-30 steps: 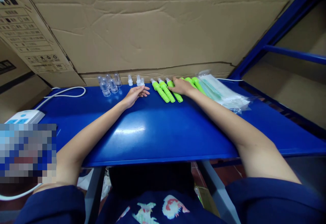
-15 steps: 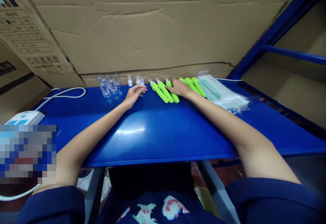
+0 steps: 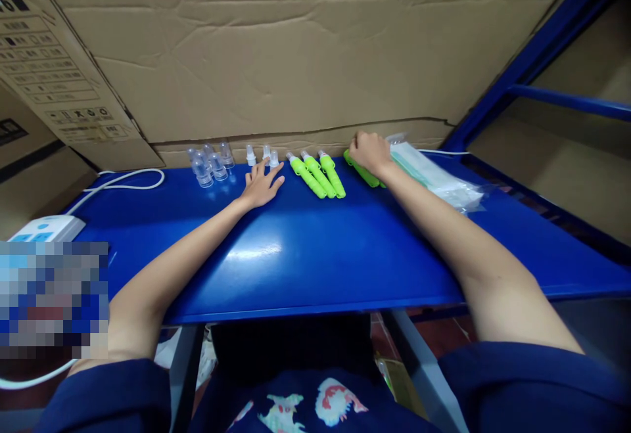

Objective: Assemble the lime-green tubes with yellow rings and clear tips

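Observation:
My left hand (image 3: 260,185) is open with its fingers spread, the fingertips at the small translucent white tips (image 3: 273,158) standing near the back of the table. Three lime-green tubes (image 3: 313,177), each with a clear tip on its far end, lie side by side to the right of that hand. My right hand (image 3: 371,152) is curled over the far ends of more green tubes (image 3: 369,175). Its fingertips are hidden, so whatever they grip cannot be made out. Clear plastic caps (image 3: 203,171) stand in a cluster to the left.
A clear bag with white and pale-green contents (image 3: 436,180) lies right of my right hand. A white power strip (image 3: 49,226) with a cable (image 3: 123,179) is at the left. Cardboard (image 3: 296,58) walls the back of the blue table (image 3: 305,255); a blue frame (image 3: 522,62) rises at the right.
My right hand has left the third tipped green tube and moved right to the other green tubes. My left hand has spread its fingers and reached toward the white tips.

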The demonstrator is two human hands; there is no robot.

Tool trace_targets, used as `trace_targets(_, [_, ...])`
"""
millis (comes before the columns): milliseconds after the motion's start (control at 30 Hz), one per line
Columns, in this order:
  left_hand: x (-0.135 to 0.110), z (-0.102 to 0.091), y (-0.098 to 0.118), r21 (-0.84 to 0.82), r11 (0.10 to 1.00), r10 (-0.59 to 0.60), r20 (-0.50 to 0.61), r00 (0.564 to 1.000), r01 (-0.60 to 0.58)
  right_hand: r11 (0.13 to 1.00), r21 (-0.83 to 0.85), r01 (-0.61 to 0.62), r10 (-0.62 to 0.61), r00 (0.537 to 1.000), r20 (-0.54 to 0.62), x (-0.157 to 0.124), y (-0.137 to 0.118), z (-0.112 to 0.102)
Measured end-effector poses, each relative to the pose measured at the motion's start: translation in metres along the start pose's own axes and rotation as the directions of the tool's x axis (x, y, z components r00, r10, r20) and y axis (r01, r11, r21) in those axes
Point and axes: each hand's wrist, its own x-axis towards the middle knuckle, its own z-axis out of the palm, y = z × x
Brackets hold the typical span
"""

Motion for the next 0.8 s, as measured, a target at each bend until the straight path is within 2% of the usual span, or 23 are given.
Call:
trace_targets(167, [-0.001,-0.001,0.001,0.038,0.999,0.006,0.015,1.0,-0.006,0.999,-0.022,-0.025,0.027,0.996,0.09,0.01,0.017,0.007])
trace_targets(500, [-0.008,-0.004,0.005,0.009,0.995,0.099,-0.073,0.992,-0.099,0.976,0.026,0.217,-0.218,0.954,0.203,0.023,0.023,0.023])
trace_targets(800, [-0.009,-0.002,0.004,-0.003,0.989,0.148,-0.081,0.986,-0.149,0.965,0.053,0.257,-0.262,0.929,0.261,0.019,0.015,0.023])
